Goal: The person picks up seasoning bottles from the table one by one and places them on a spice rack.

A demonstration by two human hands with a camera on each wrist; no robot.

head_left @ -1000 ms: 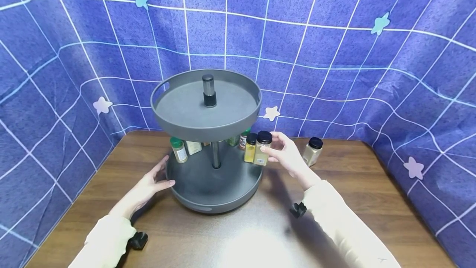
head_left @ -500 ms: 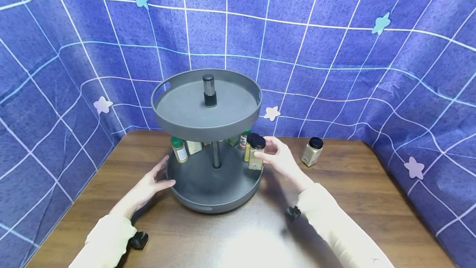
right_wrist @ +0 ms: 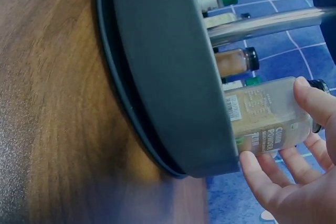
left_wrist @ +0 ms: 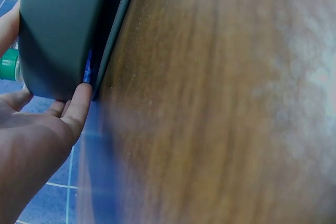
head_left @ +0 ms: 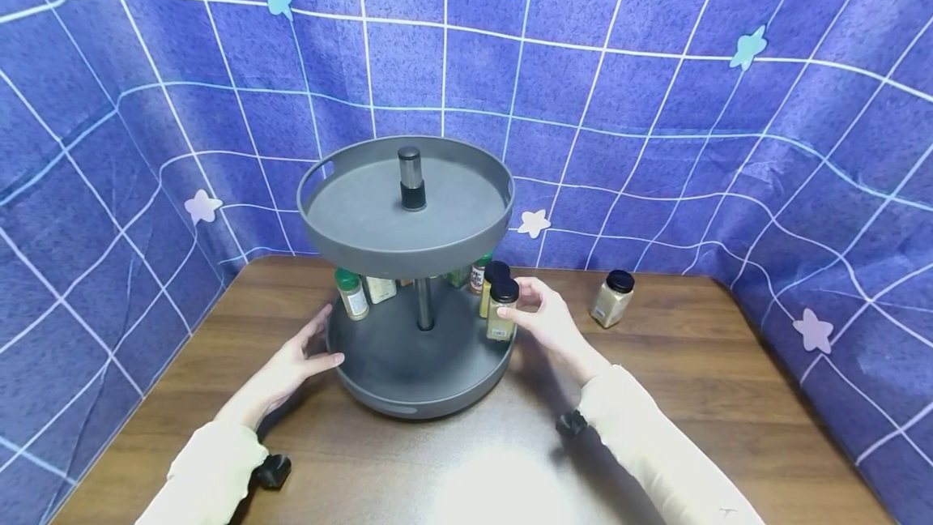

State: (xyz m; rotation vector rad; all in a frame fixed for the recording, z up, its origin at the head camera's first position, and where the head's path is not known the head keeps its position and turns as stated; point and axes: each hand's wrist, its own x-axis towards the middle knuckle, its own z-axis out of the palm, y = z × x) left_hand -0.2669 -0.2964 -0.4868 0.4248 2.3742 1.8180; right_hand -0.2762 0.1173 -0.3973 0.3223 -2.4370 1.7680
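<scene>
My right hand (head_left: 548,321) pinches a clear spice jar (head_left: 500,322) with a black lid, at the right side of the lower tray (head_left: 415,367) of a grey two-tier turntable. In the right wrist view the jar's label (right_wrist: 268,140) reads as cumin powder, and the tray wall hides its base. Beside it a yellow spice jar (head_left: 485,298) with a black lid is partly covered. At the left, my left hand (head_left: 295,363) holds the lower tray's rim, thumb and fingers spread about the edge. A green-capped jar (head_left: 353,298) stands just inside that rim.
Above hangs the turntable's upper tray (head_left: 408,227) on a metal post (head_left: 423,302). More jars stand at the back of the lower tray, including a green-capped one (head_left: 477,275). Another black-lidded jar (head_left: 612,300) stands on the wooden table (head_left: 700,363), with a blue curtain (head_left: 619,104) behind.
My right hand has brought the cumin jar left, toward me and down into the lower tray's right edge, in front of the yellow jar. My left hand has stayed in place.
</scene>
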